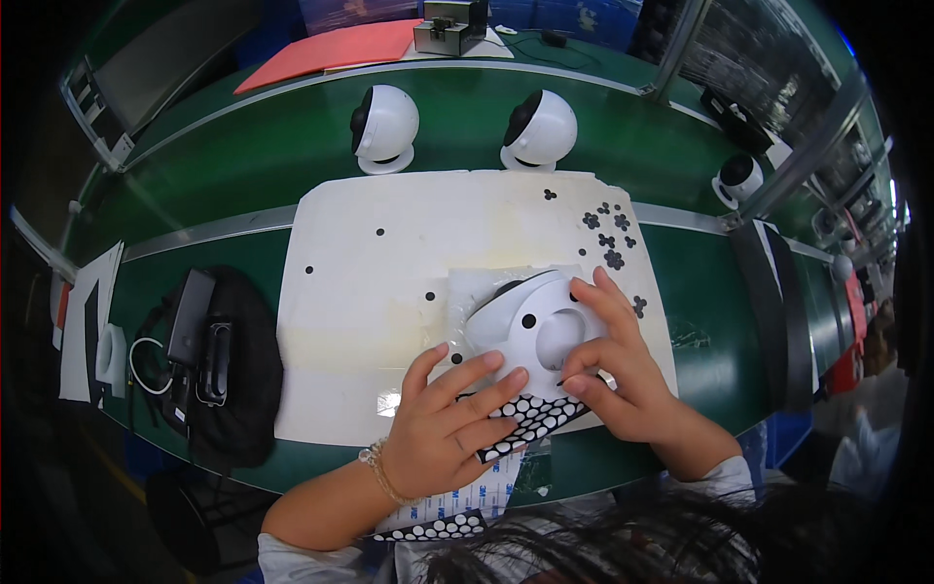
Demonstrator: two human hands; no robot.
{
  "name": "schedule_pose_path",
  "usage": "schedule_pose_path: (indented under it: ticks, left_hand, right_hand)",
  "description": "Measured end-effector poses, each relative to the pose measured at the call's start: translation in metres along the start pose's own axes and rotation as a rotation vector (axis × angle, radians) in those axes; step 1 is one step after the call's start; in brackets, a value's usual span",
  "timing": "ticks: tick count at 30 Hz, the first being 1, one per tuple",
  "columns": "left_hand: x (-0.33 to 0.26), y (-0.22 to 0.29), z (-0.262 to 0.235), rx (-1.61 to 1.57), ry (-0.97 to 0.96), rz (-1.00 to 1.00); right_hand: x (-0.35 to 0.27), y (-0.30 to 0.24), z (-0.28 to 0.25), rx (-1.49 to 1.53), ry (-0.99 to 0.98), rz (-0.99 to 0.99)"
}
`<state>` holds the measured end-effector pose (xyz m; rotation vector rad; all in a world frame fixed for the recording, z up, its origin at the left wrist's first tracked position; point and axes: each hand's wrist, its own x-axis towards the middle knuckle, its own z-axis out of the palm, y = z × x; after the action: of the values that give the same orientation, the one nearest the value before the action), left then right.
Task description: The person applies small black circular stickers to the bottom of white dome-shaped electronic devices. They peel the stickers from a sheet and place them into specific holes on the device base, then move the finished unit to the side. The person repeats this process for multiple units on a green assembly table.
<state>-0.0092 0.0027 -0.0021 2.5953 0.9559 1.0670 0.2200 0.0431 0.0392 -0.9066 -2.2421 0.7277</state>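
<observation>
A white ball-shaped camera (545, 311) lies tipped over, its round base with a hollow ring facing up. A black dot (529, 321) is stuck on the base. My left hand (443, 428) is spread with its fingertips resting at the base's near left edge, over a black sheet with white circles (545, 420). At the right side of the base, my right hand (623, 375) pinches a small black dot (561, 383) between thumb and a finger. Its raised index finger is near the camera's upper edge. Clear plastic film (467, 292) lies under the camera.
A pale cardboard mat (350, 331) covers the green table, with loose dots and several black flower-shaped scraps (613, 259). Two white cameras (389, 122) stand on the far ledge, another camera (737, 180) at right. A black pouch (243, 389) lies left; white backing paper (477, 494) lies near me.
</observation>
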Motion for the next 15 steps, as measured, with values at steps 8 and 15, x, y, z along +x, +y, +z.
schedule_pose_path:
  ticks: [8,15]
  left_hand:
    - [0.0006,0.0022,0.0002,0.004,0.019,-0.027]
    - [0.0046,0.0056,0.0015,-0.021,0.067,-0.076]
  right_hand:
    - [-0.0011,-0.0043,0.0059,-0.042,0.005,-0.008]
    - [-0.003,-0.0044,0.0083,-0.146,0.083,-0.074]
